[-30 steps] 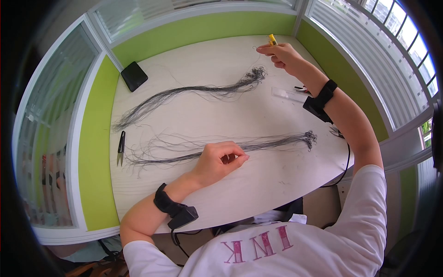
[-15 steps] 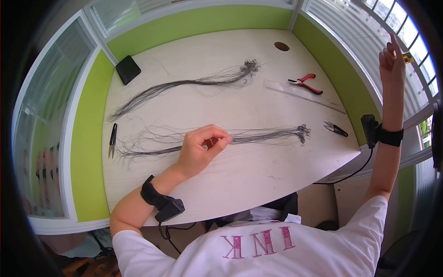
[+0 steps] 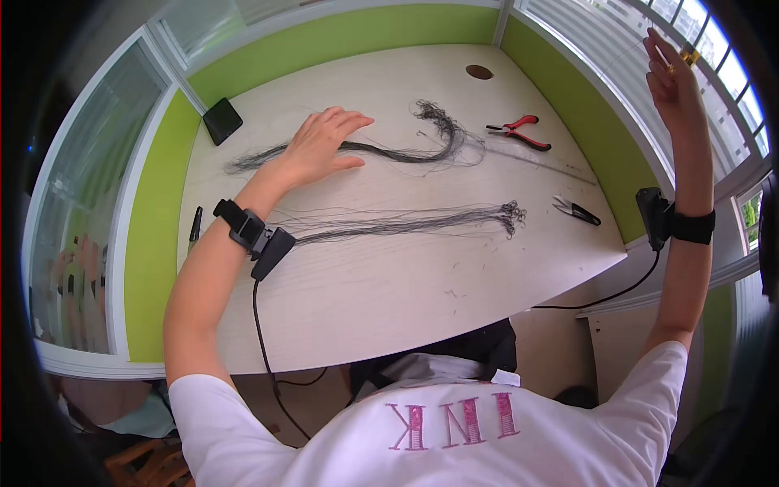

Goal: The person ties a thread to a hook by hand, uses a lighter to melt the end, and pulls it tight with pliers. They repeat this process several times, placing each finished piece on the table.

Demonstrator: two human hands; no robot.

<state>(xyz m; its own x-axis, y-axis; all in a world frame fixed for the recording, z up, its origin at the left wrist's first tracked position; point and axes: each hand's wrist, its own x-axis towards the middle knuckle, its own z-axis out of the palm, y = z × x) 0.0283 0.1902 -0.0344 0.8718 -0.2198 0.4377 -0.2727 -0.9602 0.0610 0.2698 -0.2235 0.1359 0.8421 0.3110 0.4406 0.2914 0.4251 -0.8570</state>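
Over the far bundle of dark, thin strands (image 3: 389, 152) on the tabletop (image 3: 365, 316), the left hand (image 3: 319, 146) is holding its fingers loosely spread, thumb well apart; the grip is standing open, with nothing showing between the fingertips. Whether the palm is touching the strands, I cannot tell. Before the window, the right hand (image 3: 673, 79) is hanging high, its curled grip holding a small yellow object (image 3: 689, 54); whether a strand is trailing from its fingertips is too fine to tell.

The far bundle is bending toward a tangle of curled ends (image 3: 434, 116), with loose strands lying near a clear ruler (image 3: 537, 165) and red-handled pliers (image 3: 526, 136). Nearer the person, a second bundle (image 3: 422, 222) is lying fairly straight, partly hiding behind the left wrist device (image 3: 273, 252), with snips (image 3: 583, 213) beyond its curled end.

The curls are looking prone to catching, so a sideways sweep of the left hand could be knotting the far bundle. The cable (image 3: 258, 316) is dangling below that wrist; a low swing could be dragging the second bundle's strands askew.
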